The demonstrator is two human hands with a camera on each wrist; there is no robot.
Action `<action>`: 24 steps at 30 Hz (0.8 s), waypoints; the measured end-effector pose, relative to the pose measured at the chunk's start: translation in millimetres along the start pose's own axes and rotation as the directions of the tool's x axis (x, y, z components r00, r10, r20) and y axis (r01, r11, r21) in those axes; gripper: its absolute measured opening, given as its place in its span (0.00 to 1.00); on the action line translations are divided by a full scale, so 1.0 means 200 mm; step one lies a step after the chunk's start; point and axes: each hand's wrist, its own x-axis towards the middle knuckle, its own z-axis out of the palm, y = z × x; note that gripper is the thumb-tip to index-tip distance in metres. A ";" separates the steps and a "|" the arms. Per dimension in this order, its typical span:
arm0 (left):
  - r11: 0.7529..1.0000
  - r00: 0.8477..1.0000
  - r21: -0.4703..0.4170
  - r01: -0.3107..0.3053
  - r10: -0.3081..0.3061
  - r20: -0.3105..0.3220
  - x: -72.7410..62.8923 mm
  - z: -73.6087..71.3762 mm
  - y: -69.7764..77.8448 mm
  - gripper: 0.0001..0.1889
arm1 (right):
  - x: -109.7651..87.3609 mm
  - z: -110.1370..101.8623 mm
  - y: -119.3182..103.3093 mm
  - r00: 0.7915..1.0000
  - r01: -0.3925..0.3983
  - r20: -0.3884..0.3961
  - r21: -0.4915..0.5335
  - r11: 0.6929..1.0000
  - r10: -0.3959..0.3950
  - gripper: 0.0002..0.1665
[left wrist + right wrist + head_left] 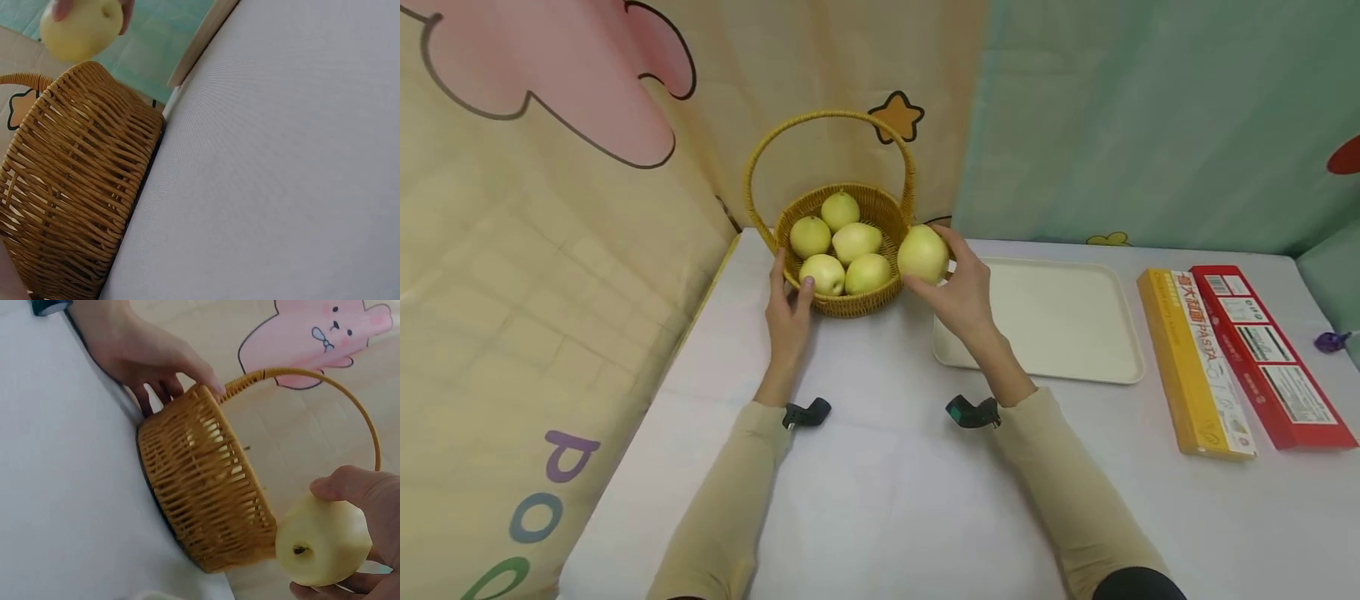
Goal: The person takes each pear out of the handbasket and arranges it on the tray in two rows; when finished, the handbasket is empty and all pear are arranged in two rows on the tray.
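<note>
A woven basket (853,305) with a tall arched handle holds several yellow-green pears (857,242). My left hand (788,321) grips its near left side; in the right wrist view that hand's thumb lies on the rim and the fingers reach down the outer wall. At the basket's right edge, my right hand (964,292) holds one pear (923,255) between thumb and fingers, level with the rim or slightly above it. The right wrist view shows the dark dimple of this held pear (325,540). Wicker (81,175) fills the left part of the left wrist view.
Right of the basket lies a cream tray (1060,321), partly behind my right hand. Farther right are a yellow pasta box (1195,367) and a red box (1270,358), with a small purple item (1330,342) at the table's right edge. Printed curtains (1150,117) hang behind the white table (880,500).
</note>
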 end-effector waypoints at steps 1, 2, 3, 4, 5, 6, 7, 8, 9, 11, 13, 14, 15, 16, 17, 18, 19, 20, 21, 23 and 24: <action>1.000 1.000 0.006 0.001 -0.001 -0.006 0.01 0.00 0.00 0.35 | 0.01 -0.02 0.02 1.000 -0.018 -0.009 -0.017 1.000 0.017 0.43; 1.000 1.000 0.012 0.004 -0.004 -0.011 0.01 0.00 0.01 0.35 | 0.02 -0.04 0.04 0.999 -0.040 -0.014 -0.033 0.999 0.040 0.44; 1.000 1.000 0.016 0.008 -0.008 -0.013 0.02 0.00 0.01 0.35 | 0.02 -0.05 0.06 0.998 -0.064 -0.018 -0.053 0.997 0.063 0.44; 1.000 1.000 0.020 0.012 -0.012 -0.013 0.02 0.00 0.00 0.35 | 0.03 -0.06 0.08 0.996 -0.088 -0.022 -0.069 0.994 0.086 0.44; 1.000 1.000 0.021 0.017 -0.016 -0.012 0.02 0.00 0.00 0.35 | 0.03 -0.07 0.10 0.994 -0.111 -0.027 -0.082 0.990 0.109 0.44; 1.000 1.000 0.020 0.020 -0.019 -0.009 0.01 0.00 0.00 0.35 | 0.03 -0.09 0.13 0.991 -0.129 -0.034 -0.093 0.987 0.126 0.44; 0.999 1.000 0.022 0.025 -0.025 -0.006 0.01 0.00 0.00 0.35 | 0.03 -0.10 0.15 0.989 -0.149 -0.039 -0.105 0.983 0.146 0.44; 0.999 1.000 0.017 0.027 -0.027 -0.004 0.01 0.01 -0.01 0.35 | 0.03 -0.11 0.17 0.985 -0.169 -0.045 -0.111 0.979 0.165 0.44; 1.000 1.000 0.008 0.026 -0.026 -0.003 0.00 0.01 -0.01 0.35 | 0.02 -0.12 0.19 0.983 -0.184 -0.052 -0.121 0.976 0.179 0.44; 0.999 1.000 -0.008 0.031 -0.031 -0.004 -0.01 0.02 -0.02 0.35 | 0.01 -0.12 0.23 0.975 -0.221 -0.056 -0.130 0.967 0.215 0.44; 0.999 0.999 -0.022 0.032 -0.032 -0.002 -0.03 0.04 -0.03 0.35 | 0.00 -0.12 0.27 0.965 -0.261 -0.056 -0.149 0.954 0.255 0.44; 0.999 1.000 -0.030 0.030 -0.030 0.000 -0.03 0.05 -0.04 0.35 | -0.01 -0.12 0.29 0.961 -0.278 -0.055 -0.158 0.948 0.273 0.44; 0.999 1.000 -0.034 0.030 -0.030 0.002 -0.04 0.05 -0.04 0.35 | -0.01 -0.12 0.30 0.956 -0.292 -0.055 -0.172 0.941 0.287 0.44; 0.999 1.000 -0.036 0.030 -0.030 0.005 -0.04 0.06 -0.04 0.35 | -0.02 -0.12 0.32 0.953 -0.302 -0.056 -0.183 0.936 0.297 0.44; 0.999 1.000 -0.040 0.027 -0.027 0.006 -0.04 0.06 -0.04 0.35 | -0.01 -0.11 0.33 0.952 -0.307 -0.060 -0.192 0.932 0.301 0.43; 0.999 1.000 -0.042 0.023 -0.023 0.005 -0.04 0.06 -0.03 0.35 | -0.01 -0.11 0.33 0.950 -0.313 -0.066 -0.199 0.929 0.306 0.43; 0.999 1.000 -0.046 0.018 -0.018 0.002 -0.04 0.06 -0.02 0.35 | 0.00 -0.10 0.34 0.949 -0.314 -0.070 -0.202 0.928 0.306 0.43; 0.999 1.000 -0.048 0.015 -0.015 -0.001 -0.03 0.06 -0.02 0.34 | 0.00 -0.09 0.34 0.950 -0.313 -0.074 -0.201 0.928 0.305 0.44; 0.999 1.000 -0.052 0.009 -0.010 -0.008 -0.02 0.05 -0.01 0.34 | 0.01 -0.08 0.34 0.951 -0.310 -0.075 -0.199 0.930 0.300 0.44; 0.998 1.000 -0.063 0.000 -0.002 -0.019 -0.01 0.04 0.00 0.34 | 0.03 -0.06 0.33 0.952 -0.307 -0.069 -0.189 0.933 0.299 0.45; 0.998 1.000 -0.065 -0.002 0.000 -0.022 0.00 0.03 0.00 0.34 | 0.03 -0.05 0.33 0.951 -0.310 -0.065 -0.185 0.932 0.304 0.46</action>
